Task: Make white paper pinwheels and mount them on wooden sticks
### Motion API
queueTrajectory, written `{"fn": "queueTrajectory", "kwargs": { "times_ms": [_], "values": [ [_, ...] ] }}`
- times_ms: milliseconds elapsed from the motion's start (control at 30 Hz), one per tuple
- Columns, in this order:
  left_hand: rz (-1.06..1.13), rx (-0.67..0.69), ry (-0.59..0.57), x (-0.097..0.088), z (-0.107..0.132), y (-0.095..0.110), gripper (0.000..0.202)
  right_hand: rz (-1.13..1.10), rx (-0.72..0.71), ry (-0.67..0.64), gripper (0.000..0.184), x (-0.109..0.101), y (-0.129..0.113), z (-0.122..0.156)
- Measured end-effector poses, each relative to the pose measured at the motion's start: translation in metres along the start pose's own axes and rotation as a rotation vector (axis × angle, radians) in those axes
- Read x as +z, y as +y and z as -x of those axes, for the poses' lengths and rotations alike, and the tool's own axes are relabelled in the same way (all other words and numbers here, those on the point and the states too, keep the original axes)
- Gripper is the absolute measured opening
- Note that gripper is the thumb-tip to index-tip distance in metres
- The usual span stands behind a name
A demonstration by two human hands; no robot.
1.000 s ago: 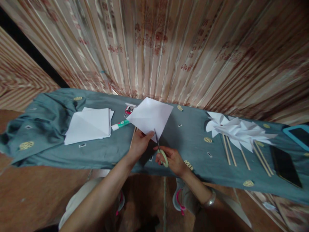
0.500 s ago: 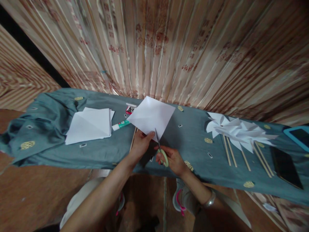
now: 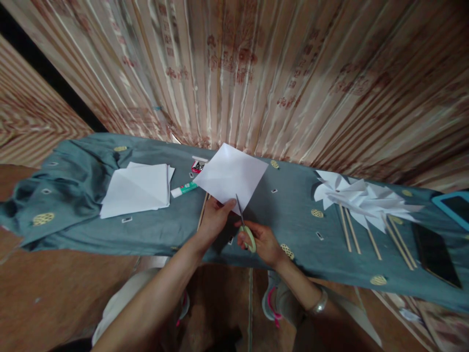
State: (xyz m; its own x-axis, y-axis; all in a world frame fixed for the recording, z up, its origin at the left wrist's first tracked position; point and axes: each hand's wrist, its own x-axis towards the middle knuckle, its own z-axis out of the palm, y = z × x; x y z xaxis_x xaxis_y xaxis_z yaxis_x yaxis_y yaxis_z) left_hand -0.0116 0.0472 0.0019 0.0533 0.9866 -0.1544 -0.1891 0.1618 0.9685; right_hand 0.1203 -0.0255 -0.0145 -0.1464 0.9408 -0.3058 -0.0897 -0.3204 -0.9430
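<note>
My left hand [image 3: 216, 217] grips a square white sheet of paper [image 3: 230, 173] by its near edge, thumb on top and fingers underneath. The sheet is held corner-on above the cloth. Scissors [image 3: 249, 238] with pale green handles are in my right hand [image 3: 264, 242], fingers through the loops. Their blades reach over the corner of the sheet nearest me, just right of my left thumb. Behind my left hand, a thin wooden stick [image 3: 202, 212] lies partly hidden under the paper. A green and white glue stick [image 3: 183, 189] rests left of the sheet.
A stack of white paper [image 3: 137, 190] lies at the left on the blue-green cloth [image 3: 293, 220]. Beside the sheet sits a small red box [image 3: 198, 166] of metal pieces. Several paper pinwheels [image 3: 361, 195] on sticks, a dark phone [image 3: 436, 254] and a blue-framed device [image 3: 454, 205] are at the right.
The far corner of the paper has risen very slightly. Both hands and the scissors stay almost where they were.
</note>
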Motion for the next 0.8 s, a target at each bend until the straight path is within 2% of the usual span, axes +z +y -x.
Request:
{"fn": "queueTrajectory", "kwargs": {
  "times_ms": [500,800],
  "values": [
    [0.026,-0.01,0.012,-0.0004,-0.0009,-0.0014,0.019,-0.009,0.001,0.007,0.045,0.0009,-0.0011,0.0004],
    [0.114,-0.017,0.025,-0.002,-0.0051,-0.0015,0.035,-0.009,-0.005,-0.013,0.044,0.0019,0.0003,0.0]
  ]
}}
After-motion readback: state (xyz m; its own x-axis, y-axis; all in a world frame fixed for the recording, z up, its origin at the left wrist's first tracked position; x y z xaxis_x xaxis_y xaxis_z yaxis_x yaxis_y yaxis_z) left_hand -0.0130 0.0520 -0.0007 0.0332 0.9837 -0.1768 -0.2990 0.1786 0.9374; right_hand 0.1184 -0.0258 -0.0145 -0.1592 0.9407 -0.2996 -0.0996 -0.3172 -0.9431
